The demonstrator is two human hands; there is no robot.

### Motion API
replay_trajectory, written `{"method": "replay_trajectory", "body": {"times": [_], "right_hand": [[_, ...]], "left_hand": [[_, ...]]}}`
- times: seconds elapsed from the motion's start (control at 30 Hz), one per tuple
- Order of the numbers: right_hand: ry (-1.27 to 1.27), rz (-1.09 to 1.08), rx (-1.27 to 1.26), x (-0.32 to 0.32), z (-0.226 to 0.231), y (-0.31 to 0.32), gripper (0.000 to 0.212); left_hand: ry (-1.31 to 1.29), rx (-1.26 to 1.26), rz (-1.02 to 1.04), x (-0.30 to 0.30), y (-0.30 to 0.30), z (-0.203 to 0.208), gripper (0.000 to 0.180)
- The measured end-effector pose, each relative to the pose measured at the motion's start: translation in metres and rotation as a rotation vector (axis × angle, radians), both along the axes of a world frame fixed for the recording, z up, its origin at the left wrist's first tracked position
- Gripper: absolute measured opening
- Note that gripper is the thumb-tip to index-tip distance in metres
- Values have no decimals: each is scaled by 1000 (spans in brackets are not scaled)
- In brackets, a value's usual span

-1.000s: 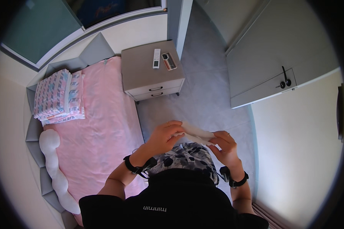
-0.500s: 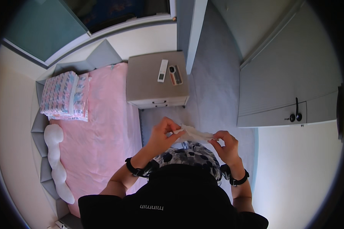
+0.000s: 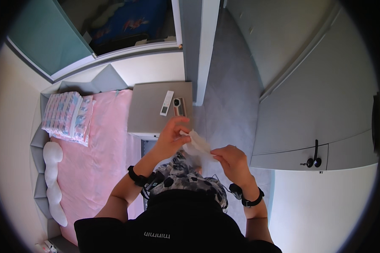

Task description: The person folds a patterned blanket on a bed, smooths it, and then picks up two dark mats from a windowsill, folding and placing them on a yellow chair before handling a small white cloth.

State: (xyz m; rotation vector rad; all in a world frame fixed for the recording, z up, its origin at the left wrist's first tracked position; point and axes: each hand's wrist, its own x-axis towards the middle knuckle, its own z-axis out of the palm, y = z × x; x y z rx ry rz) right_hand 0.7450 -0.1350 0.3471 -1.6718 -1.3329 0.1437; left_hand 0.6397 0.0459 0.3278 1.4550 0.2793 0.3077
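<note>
A thin, white, crumpled sheet that looks like tissue (image 3: 197,144) is stretched between my two hands, in front of my body. Its upper left edge is pinched by my left hand (image 3: 173,135), thumb against fingers. At the opposite, lower right edge, my right hand (image 3: 230,160) grips it between thumb and fingertips. Just beyond my left hand stands a grey-beige nightstand (image 3: 150,116). On its top lie a white remote control (image 3: 166,103) and a small camera-like object (image 3: 179,107) with a dark round lens.
To the left is a bed with a pink sheet (image 3: 101,160), folded patterned bedding (image 3: 63,114) and a long white wavy pillow (image 3: 53,181). On the right, a grey door (image 3: 299,114) has a black handle (image 3: 316,154). A window (image 3: 126,25) lies beyond the nightstand.
The view has shifted, so the nightstand sits lower and nearer my left hand. The white sheet now slants more steeply down to the right, with both hands still holding it.
</note>
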Motion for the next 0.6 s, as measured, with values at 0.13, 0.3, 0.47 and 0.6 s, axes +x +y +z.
{"method": "replay_trajectory", "body": {"times": [0.13, 0.3, 0.47, 0.6], "right_hand": [[-31, 26, -11, 14, 8, 12, 19], [146, -42, -64, 24, 24, 18, 16], [373, -263, 64, 31, 13, 32, 10], [481, -535, 96, 49, -8, 47, 20]], "left_hand": [[119, 10, -223, 31, 20, -32, 57], [39, 56, -823, 62, 31, -33, 85], [256, -37, -952, 69, 27, -32, 67], [243, 124, -648, 84, 35, -57, 54]]}}
